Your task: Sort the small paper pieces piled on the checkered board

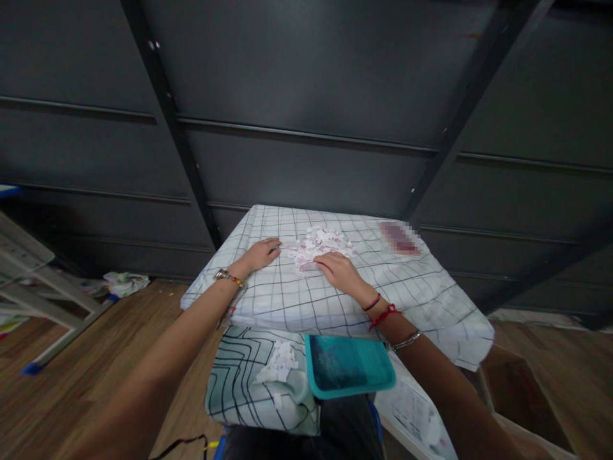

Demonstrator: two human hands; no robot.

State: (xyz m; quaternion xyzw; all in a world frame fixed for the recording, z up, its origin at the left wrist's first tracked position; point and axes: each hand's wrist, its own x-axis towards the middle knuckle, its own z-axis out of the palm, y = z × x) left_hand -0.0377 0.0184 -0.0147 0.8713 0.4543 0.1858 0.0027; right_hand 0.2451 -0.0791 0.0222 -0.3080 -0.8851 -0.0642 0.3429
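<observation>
A loose pile of small white paper-like scraps with pinkish marks (325,240) lies on the white checked cloth (287,300) covering the table. My left hand (261,254) rests on the cloth just left of the pile, fingers stretched out and holding nothing. At the pile's near edge, my right hand (339,271) has its fingers drawn together and pointing left. A pinkish, flat-looking piece (310,266) shows by its fingertips; what it is I cannot make out. Below the table edge, a teal plastic tray (352,364) sits over my lap.
Left of the tray, a green-and-white patterned cloth (234,370) bears more white scraps (280,361). A blurred-out reddish object (400,237) lies at the table's right. Dark metal panels (306,76) stand behind. A cardboard box (522,396) is at right, a metal ladder-like frame (52,281) at left.
</observation>
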